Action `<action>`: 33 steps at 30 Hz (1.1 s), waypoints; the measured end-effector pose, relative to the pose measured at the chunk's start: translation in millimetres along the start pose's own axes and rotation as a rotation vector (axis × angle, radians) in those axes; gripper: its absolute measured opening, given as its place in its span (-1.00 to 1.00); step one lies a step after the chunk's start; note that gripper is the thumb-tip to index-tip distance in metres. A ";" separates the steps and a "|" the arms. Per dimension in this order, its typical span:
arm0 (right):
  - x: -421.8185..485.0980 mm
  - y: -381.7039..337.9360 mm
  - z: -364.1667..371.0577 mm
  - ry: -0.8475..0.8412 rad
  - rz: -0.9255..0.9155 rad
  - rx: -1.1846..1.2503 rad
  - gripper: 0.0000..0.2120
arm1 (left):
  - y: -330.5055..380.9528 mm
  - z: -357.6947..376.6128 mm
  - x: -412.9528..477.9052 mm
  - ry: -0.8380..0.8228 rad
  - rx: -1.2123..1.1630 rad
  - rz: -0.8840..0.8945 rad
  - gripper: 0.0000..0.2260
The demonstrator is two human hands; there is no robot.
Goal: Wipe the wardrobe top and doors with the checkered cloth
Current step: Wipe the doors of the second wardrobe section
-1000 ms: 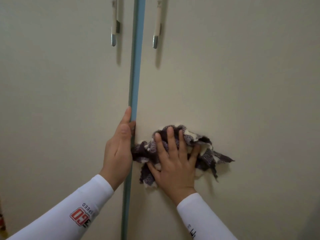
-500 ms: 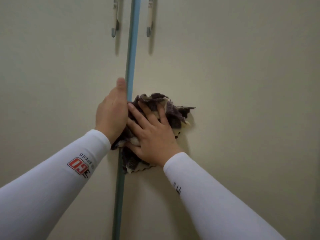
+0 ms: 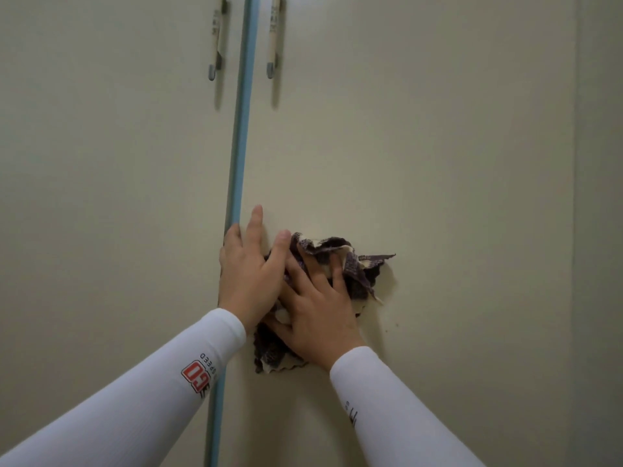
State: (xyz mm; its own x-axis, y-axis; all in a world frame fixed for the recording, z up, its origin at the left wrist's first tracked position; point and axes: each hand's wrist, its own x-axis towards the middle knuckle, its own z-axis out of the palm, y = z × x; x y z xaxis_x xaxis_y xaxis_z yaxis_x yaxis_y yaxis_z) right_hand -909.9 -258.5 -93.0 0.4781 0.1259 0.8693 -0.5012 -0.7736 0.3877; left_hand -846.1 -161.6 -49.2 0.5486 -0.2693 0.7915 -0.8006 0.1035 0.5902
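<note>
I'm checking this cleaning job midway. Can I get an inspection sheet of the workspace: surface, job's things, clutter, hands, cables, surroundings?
Surface: cream right door, with a few small dark specks right of the cloth; left door looks plain.
Job's things: checkered cloth, bunched against the right door near the blue strip; wardrobe top out of view.
Clutter: nothing seen.
Hands: right hand presses the cloth with spread fingers; left hand lies flat beside the strip, thumb on the cloth.
Cables: nothing seen.
Surroundings: left handle and right handle above; a darker panel at the right edge.
</note>
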 end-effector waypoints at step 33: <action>-151.5 99.0 -16.0 0.141 0.744 -0.025 -0.30 | 13.0 14.7 -3.3 -0.009 0.246 -0.087 -0.42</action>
State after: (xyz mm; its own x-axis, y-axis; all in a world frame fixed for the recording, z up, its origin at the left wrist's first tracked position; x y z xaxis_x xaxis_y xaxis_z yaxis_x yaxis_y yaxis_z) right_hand -1043.4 -344.3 -181.4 -0.0885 -0.3442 0.9347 -0.6725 -0.6716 -0.3110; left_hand -861.9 -173.5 -46.4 0.6172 -0.2752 0.7371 -0.7852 -0.1559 0.5992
